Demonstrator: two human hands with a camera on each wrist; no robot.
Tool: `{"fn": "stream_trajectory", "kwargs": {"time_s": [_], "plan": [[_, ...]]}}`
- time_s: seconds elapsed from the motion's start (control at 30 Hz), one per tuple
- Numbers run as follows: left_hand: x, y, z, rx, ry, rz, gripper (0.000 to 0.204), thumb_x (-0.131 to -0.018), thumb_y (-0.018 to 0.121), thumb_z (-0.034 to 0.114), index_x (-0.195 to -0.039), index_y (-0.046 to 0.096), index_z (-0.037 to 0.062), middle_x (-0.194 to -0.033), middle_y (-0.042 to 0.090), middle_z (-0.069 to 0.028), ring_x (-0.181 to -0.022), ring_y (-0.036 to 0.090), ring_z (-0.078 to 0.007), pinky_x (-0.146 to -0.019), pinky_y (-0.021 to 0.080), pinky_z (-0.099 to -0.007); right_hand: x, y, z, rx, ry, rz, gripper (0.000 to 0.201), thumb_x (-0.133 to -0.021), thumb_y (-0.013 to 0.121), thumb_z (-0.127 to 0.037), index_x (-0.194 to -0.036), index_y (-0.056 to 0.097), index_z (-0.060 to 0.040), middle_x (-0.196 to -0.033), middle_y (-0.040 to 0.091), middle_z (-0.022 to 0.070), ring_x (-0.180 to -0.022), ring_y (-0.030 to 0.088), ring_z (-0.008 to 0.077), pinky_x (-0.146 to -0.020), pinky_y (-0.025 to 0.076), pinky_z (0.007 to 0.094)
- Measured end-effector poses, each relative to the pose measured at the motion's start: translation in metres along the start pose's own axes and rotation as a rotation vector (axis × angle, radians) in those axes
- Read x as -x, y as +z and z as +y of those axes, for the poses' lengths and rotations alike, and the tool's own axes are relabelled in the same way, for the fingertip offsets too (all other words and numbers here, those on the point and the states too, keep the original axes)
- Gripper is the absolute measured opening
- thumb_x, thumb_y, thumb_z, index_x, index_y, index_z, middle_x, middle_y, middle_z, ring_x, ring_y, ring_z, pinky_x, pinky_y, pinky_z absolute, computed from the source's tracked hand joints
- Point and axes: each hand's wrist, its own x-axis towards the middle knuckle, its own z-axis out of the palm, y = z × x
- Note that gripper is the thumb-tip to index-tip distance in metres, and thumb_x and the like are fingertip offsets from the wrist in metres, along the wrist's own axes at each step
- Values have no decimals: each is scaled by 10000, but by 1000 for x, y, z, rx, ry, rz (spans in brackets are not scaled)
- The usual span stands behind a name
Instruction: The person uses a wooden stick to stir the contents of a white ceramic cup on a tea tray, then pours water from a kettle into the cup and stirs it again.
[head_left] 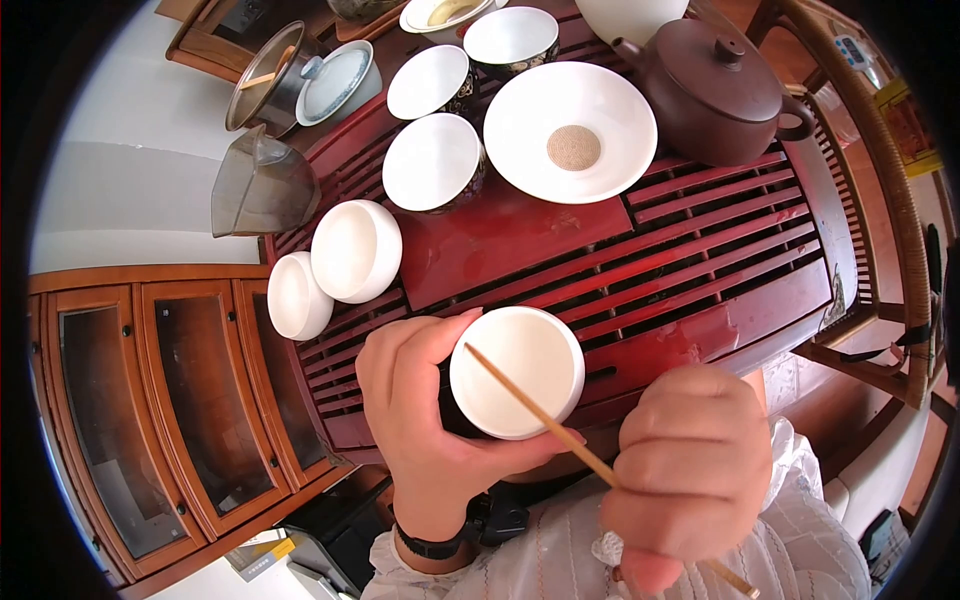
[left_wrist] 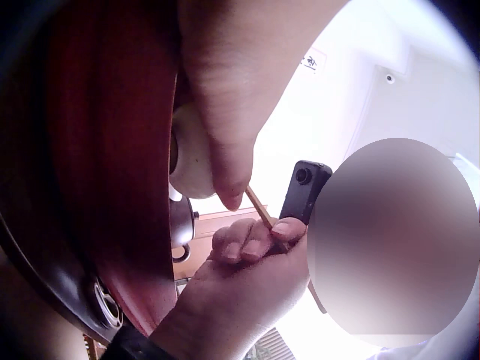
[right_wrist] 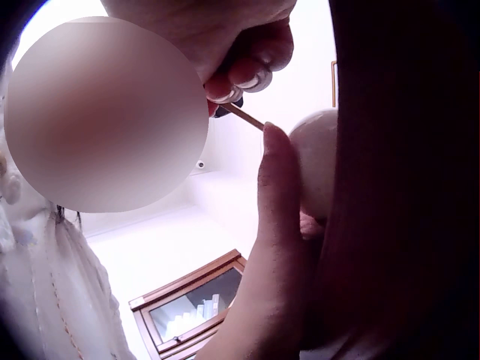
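My left hand (head_left: 415, 400) grips a small white cup (head_left: 520, 385) by its sides, thumb on the near side and fingers around the far left. The cup's mouth faces up toward the head view. My right hand (head_left: 690, 460), a fist with the knuckles up, holds a thin wooden stick (head_left: 575, 443). One end of the stick reaches over the cup's mouth; the other sticks out below the fist. In the right wrist view the cup (right_wrist: 315, 165) shows beside the left thumb (right_wrist: 276, 161), and the right fingers curl round the stick (right_wrist: 246, 115).
Both hands work at the near edge of a slatted red tea tray (head_left: 500, 250). Two white cups (head_left: 357, 250) stand at its left. Behind are several dark-patterned cups (head_left: 433, 163), a wide white bowl (head_left: 570, 95), a brown teapot (head_left: 715, 95) and a glass pitcher (head_left: 262, 185).
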Motion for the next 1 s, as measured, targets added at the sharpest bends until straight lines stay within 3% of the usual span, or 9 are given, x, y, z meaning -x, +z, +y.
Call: {"fn": "stream_trajectory", "kwargs": {"time_s": [0.17, 0.23, 0.33, 0.47, 0.53, 0.7, 0.77, 0.87, 1.0], "plan": [[-2, -5, 6, 67, -15, -28, 875, -425, 930, 482, -1113, 607, 47, -1022, 589, -91, -956, 554, -289, -851, 426, -411, -1, 2, -7, 23, 58, 24, 408, -1007, 468, -341, -721, 556, -64, -600, 468, -3, -479, 469, 131, -399, 340, 250], [-3, -5, 6, 57, -21, -38, 874, -428, 929, 482, -1112, 606, 46, -1025, 591, -93, -955, 555, -291, -848, 428, -411, -2, 3, -8, 17, 104, 18, 213, -695, 646, -237, -628, 504, -93, -642, 485, 7, -496, 442, 127, -419, 313, 258], [0, -1, 0, -12, 9, -4, 964, -445, 811, 733, -1070, 593, 32, -987, 554, -81, -925, 552, -256, -836, 438, -381, 3, 4, -5, 70, 78, 54, 404, -1008, 464, -340, -731, 558, -61, -596, 461, -4, -478, 461, 131, -399, 334, 253], [0, 0, 0, 14, 9, 1, 955, -444, 824, 713, -1073, 592, 33, -995, 556, -83, -927, 552, -259, -837, 438, -382, -1, 4, -7, 21, 37, 15, 406, -1006, 465, -350, -741, 565, -60, -592, 461, -3, -479, 464, 137, -405, 338, 257], [0, 0, 0, 5, 9, 9, 952, -440, 835, 698, -1077, 592, 34, -998, 558, -86, -932, 551, -260, -840, 437, -382, -2, 5, -6, 76, 120, 60, 145, -644, 624, -197, -645, 535, -82, -639, 485, 6, -484, 443, 128, -408, 301, 258], [-1, -2, 1, 3, 1, -15, 960, -425, 844, 688, -1081, 592, 33, -1004, 559, -87, -938, 552, -259, -844, 439, -384, 0, 2, -9, 23, 9, 55, 399, -995, 466, -320, -701, 557, -66, -584, 467, -8, -460, 455, 129, -394, 315, 262], [-1, -2, 2, 17, -5, -20, 954, -424, 852, 674, -1081, 594, 33, -1007, 559, -88, -938, 553, -259, -844, 439, -384, -2, 0, -16, 36, 144, 89, 164, -555, 623, -203, -632, 531, -91, -586, 416, -24, -467, 423, 120, -395, 279, 264], [-1, -2, 2, 9, 2, -12, 926, -426, 876, 625, -1079, 597, 31, -1011, 559, -90, -932, 557, -262, -840, 441, -382, -5, -10, -15, 78, 185, 37, 393, -985, 481, -320, -684, 546, -76, -566, 467, -15, -428, 443, 135, -389, 305, 261], [-1, -3, 6, 47, -17, -22, 884, -417, 920, 502, -1104, 604, 42, -1025, 569, -91, -955, 552, -279, -855, 425, -398, -9, -7, -14, -22, 326, -36, 415, -993, 475, -333, -682, 549, -69, -554, 472, -11, -412, 449, 155, -381, 299, 276]]}}
